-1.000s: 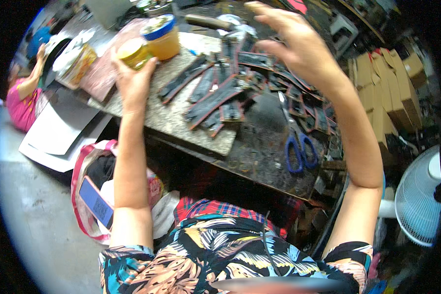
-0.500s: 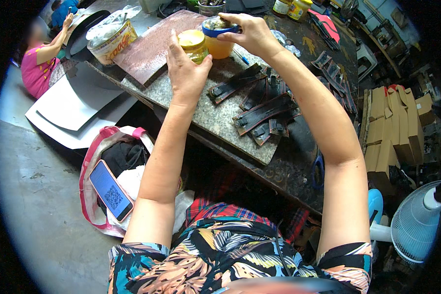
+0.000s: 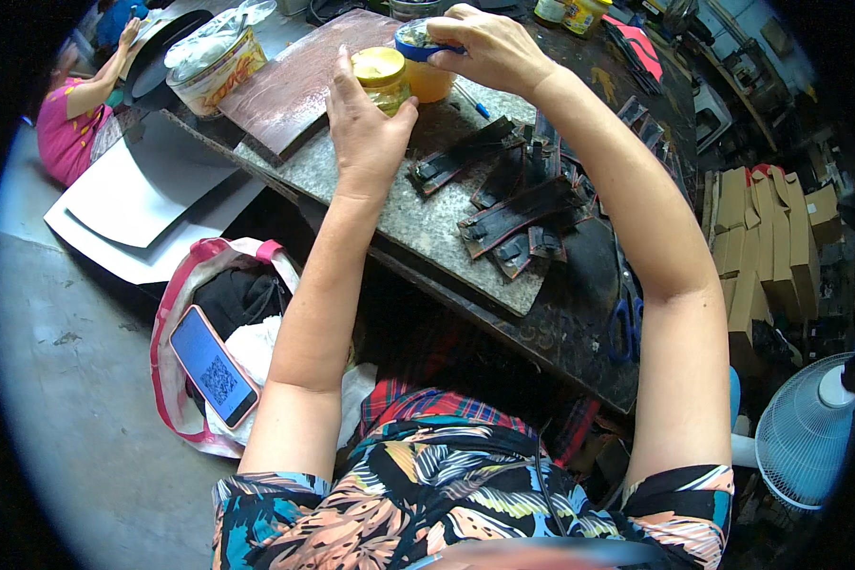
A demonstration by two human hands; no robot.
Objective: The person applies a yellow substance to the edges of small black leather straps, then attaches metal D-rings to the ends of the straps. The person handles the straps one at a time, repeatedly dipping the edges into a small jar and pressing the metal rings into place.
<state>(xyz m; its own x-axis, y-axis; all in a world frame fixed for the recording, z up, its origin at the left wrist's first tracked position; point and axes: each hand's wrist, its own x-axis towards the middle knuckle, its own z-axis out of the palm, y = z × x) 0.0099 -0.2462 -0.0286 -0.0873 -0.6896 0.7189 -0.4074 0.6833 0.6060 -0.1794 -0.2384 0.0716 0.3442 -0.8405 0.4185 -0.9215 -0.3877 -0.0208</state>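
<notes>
My left hand (image 3: 369,142) is curled around the near side of a squat, clear jar (image 3: 382,84) with a yellow lid, thumb on its right and fingers on its left. Just beyond it stands an orange jar (image 3: 431,84) topped by a blue lid (image 3: 416,40) whose top looks smeared. From the right my right hand (image 3: 492,49) grips the blue lid by its edge, fingers bent over it. Whether the lid is loose from the jar I cannot tell. Both jars are at the far part of a grey stone slab (image 3: 351,161).
Dark leather-like straps (image 3: 527,209) lie heaped on the slab, near a blue pen (image 3: 472,100). Left stand a brown board (image 3: 299,81) and a bucket (image 3: 217,78). Blue-handled scissors (image 3: 625,323) lie at the table's right. A bag (image 3: 176,380) holds a phone (image 3: 215,369). Another person (image 3: 71,128) sits far left.
The view has shifted slightly. My right hand has moved a little up and right, its fingers still at the blue lid. My left hand stays around the yellow-lidded jar.
</notes>
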